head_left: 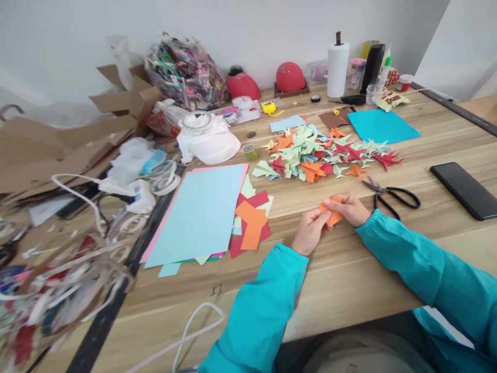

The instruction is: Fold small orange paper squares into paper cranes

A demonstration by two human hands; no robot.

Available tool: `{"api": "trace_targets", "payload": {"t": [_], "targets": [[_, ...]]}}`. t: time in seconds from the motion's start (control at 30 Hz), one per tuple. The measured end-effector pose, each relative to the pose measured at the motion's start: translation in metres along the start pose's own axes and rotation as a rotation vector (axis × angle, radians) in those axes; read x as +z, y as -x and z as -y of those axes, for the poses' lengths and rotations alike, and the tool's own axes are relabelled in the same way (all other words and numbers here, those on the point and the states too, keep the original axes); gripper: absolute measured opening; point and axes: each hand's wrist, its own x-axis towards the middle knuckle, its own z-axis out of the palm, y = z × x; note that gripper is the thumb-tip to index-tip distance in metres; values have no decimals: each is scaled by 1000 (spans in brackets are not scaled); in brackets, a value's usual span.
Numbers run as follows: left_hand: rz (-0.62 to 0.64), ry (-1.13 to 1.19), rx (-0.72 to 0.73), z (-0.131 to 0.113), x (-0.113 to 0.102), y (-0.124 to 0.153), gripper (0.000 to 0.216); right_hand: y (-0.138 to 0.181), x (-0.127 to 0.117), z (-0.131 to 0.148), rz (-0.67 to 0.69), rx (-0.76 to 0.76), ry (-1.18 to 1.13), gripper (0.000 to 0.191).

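Note:
Between my two hands is a small piece of folded orange paper (334, 217), held just above the wooden table. My left hand (311, 228) pinches its left edge with thumb and forefinger. On its upper right side, my right hand (349, 208) is closed on the same paper, thumb on top. Behind my hands lies a heap of folded paper shapes (306, 147) in pale green, orange, red and blue. To the left are cut orange paper pieces (252, 230) over red and green ones, beside a stack of coloured sheets (202, 207) with light blue on top.
Scissors (388, 191) lie right of my right hand, near a black phone (464, 189). A turquoise sheet (382, 126) is behind the heap. Straps and scraps (66, 280) crowd the left. Bottles (337, 70), a yellow tape measure (268, 107) and a stuffed bag (186, 72) line the back.

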Motion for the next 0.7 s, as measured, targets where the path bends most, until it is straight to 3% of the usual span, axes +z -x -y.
{"api": "trace_targets", "payload": {"t": [0.17, 0.4, 0.7], "targets": [[21, -16, 12, 1, -1, -1, 36, 0, 2, 4, -18, 24, -26, 39], [-41, 17, 2, 1, 1, 0, 37, 0, 0, 3, -23, -25, -21, 43], [0, 53, -38, 2, 1, -1, 35, 0, 0, 2, -40, -28, 19, 44]]}}
